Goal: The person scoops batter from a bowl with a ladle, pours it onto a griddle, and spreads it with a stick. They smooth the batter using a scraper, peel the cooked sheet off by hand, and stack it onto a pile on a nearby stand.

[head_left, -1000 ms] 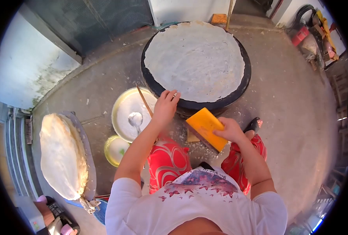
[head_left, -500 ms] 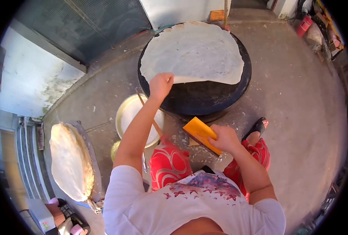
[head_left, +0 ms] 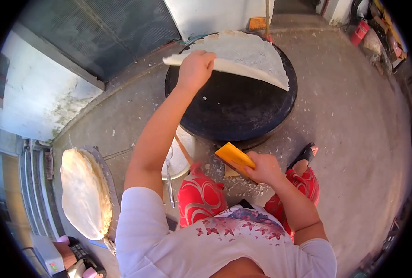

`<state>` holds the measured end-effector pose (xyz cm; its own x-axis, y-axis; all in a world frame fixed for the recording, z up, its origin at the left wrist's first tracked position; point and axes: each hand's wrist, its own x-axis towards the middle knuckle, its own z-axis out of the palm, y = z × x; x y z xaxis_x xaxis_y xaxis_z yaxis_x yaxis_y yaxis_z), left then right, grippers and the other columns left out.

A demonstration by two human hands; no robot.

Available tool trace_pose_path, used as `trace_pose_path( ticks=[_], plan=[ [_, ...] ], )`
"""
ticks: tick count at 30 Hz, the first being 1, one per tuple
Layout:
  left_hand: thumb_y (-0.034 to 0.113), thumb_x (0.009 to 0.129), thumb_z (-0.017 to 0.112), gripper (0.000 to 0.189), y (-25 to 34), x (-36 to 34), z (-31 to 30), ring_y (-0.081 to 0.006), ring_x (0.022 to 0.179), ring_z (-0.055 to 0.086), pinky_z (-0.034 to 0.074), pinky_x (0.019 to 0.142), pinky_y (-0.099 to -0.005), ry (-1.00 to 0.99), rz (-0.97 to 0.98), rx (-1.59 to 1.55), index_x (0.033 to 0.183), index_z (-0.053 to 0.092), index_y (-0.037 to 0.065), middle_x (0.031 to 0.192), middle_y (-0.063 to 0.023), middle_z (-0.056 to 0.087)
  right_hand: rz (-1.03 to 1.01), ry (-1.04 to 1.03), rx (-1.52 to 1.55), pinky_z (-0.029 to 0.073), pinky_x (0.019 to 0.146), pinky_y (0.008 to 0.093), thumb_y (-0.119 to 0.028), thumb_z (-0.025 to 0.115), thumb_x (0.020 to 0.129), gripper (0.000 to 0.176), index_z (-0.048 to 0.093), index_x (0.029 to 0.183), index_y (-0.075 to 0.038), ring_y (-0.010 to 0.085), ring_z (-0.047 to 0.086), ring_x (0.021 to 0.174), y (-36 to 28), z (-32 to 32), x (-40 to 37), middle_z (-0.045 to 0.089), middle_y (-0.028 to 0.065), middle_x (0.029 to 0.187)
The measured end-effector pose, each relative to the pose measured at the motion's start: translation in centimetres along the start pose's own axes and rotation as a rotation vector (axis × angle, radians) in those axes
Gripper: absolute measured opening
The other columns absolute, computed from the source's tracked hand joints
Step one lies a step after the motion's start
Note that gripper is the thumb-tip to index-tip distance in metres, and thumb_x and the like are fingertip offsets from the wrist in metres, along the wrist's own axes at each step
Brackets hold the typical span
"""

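My left hand (head_left: 196, 69) is closed on the near edge of a large thin pancake (head_left: 250, 53), lifting it off a round black griddle (head_left: 233, 111). The pancake's far part still lies on the griddle, and its raised edge runs across as a pale fold. In my right hand (head_left: 265, 167) is a flat yellow scraper (head_left: 236, 157), held low in front of the griddle. Under my left forearm, partly hidden, stands a pale bowl (head_left: 182, 153) of white batter, with a wooden stick (head_left: 183, 149) and a metal ladle (head_left: 169, 183) at it.
A stack of finished thin pancakes (head_left: 83, 194) rests on a round board at the left. A broom (head_left: 267, 21) stands behind the griddle by the white wall. Red and other clutter (head_left: 360, 32) lies at the far right. Crumbs are scattered on the concrete floor (head_left: 345, 120).
My left hand has moved away from me, peeling the pancake's near edge up and back, so more black griddle shows. The scraper in my right hand has barely moved.
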<state>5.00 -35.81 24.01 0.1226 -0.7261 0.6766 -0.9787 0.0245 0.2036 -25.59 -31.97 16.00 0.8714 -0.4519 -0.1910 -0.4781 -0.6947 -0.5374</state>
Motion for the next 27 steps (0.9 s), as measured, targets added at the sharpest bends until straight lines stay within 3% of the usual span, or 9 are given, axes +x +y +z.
trace_pose_path(
  ticks=[7, 14, 17, 19, 20, 21, 23, 24, 27],
  plan=[
    [0.002, 0.069, 0.058, 0.020, 4.4, -5.1, -4.2, -0.0278, 0.085, 0.055, 0.047, 0.072, -0.0353, 0.094, 0.208, 0.093, 0.088, 0.056, 0.004, 0.088, -0.0099, 0.055, -0.011, 0.014, 0.011, 0.045, 0.058, 0.0440, -0.030, 0.061, 0.069, 0.029, 0.053, 0.087, -0.009, 0.0346, 0.057, 0.064, -0.6, 0.7, 0.3, 0.058, 0.0158, 0.068],
    [-0.002, 0.067, 0.058, 0.028, 2.9, -19.5, -2.9, -0.0325, 0.101, 0.051, 0.045, 0.082, -0.0394, -0.053, -0.129, 0.019, 0.094, 0.058, 0.003, 0.100, -0.0125, 0.056, -0.032, -0.066, 0.025, 0.045, 0.058, 0.0431, -0.031, 0.060, 0.070, 0.028, 0.054, 0.089, -0.010, 0.0339, 0.058, 0.065, -0.4, 0.8, -0.2, 0.059, 0.0147, 0.068],
    [-0.002, 0.064, 0.059, 0.041, 2.0, -23.9, -2.4, -0.0336, 0.107, 0.047, 0.041, 0.089, -0.0417, -0.293, -0.199, 0.169, 0.104, 0.057, 0.004, 0.114, -0.0152, 0.050, -0.071, -0.059, 0.045, 0.045, 0.059, 0.0425, -0.031, 0.061, 0.070, 0.030, 0.055, 0.090, -0.010, 0.0338, 0.058, 0.066, -0.3, 0.7, -0.4, 0.059, 0.0146, 0.069],
    [0.001, 0.061, 0.060, 0.054, 2.2, -25.6, -1.9, -0.0330, 0.113, 0.042, 0.036, 0.093, -0.0421, -0.251, -0.511, 0.289, 0.114, 0.052, 0.006, 0.126, -0.0202, 0.038, -0.093, -0.051, 0.066, 0.045, 0.059, 0.0422, -0.031, 0.061, 0.069, 0.031, 0.055, 0.091, -0.010, 0.0339, 0.058, 0.067, 0.1, 0.6, -0.6, 0.059, 0.0148, 0.070],
    [0.005, 0.061, 0.061, 0.063, 1.1, -27.9, 0.1, -0.0314, 0.108, 0.048, 0.042, 0.089, -0.0395, 0.001, -0.884, -0.029, 0.122, 0.046, 0.006, 0.133, -0.0231, 0.026, -0.115, -0.041, 0.088, 0.045, 0.060, 0.0420, -0.031, 0.061, 0.069, 0.032, 0.055, 0.092, -0.010, 0.0340, 0.058, 0.068, 0.3, 0.6, -0.7, 0.059, 0.0150, 0.070],
    [0.005, 0.061, 0.061, 0.063, 0.3, -28.4, 0.4, -0.0314, 0.108, 0.048, 0.042, 0.089, -0.0395, -0.003, -0.877, -0.032, 0.122, 0.046, 0.006, 0.133, -0.0231, 0.026, -0.109, -0.035, 0.091, 0.045, 0.060, 0.0420, -0.031, 0.061, 0.069, 0.032, 0.055, 0.092, -0.010, 0.0340, 0.058, 0.068, 0.3, 0.4, -0.8, 0.059, 0.0150, 0.070],
    [0.007, 0.068, 0.062, 0.052, -1.3, -28.6, -0.1, -0.0272, 0.097, 0.055, 0.047, 0.080, -0.0376, -0.128, -1.590, -0.783, 0.118, 0.048, 0.004, 0.123, -0.0212, 0.041, -0.087, -0.041, 0.153, 0.045, 0.065, 0.0429, -0.031, 0.061, 0.068, 0.032, 0.055, 0.090, -0.008, 0.0347, 0.058, 0.073, 0.3, -0.3, -0.9, 0.060, 0.0156, 0.075],
    [0.007, 0.075, 0.062, 0.036, -1.2, -26.8, -0.6, -0.0239, 0.086, 0.059, 0.050, 0.072, -0.0354, 0.185, -1.936, -1.356, 0.109, 0.052, 0.001, 0.106, -0.0168, 0.054, -0.082, -0.035, 0.155, 0.045, 0.065, 0.0429, -0.031, 0.061, 0.068, 0.032, 0.055, 0.090, -0.008, 0.0347, 0.058, 0.073, 0.4, -0.2, -1.1, 0.060, 0.0156, 0.075],
    [0.006, 0.077, 0.061, 0.025, -3.4, -26.9, -0.2, -0.0227, 0.084, 0.059, 0.050, 0.072, -0.0355, 0.226, -1.776, -1.271, 0.101, 0.054, 0.000, 0.093, -0.0125, 0.060, -0.095, 0.027, 0.162, 0.045, 0.065, 0.0427, -0.032, 0.061, 0.068, 0.032, 0.055, 0.088, -0.007, 0.0345, 0.058, 0.074, 1.2, 0.3, -1.3, 0.060, 0.0153, 0.076]
  ],
)
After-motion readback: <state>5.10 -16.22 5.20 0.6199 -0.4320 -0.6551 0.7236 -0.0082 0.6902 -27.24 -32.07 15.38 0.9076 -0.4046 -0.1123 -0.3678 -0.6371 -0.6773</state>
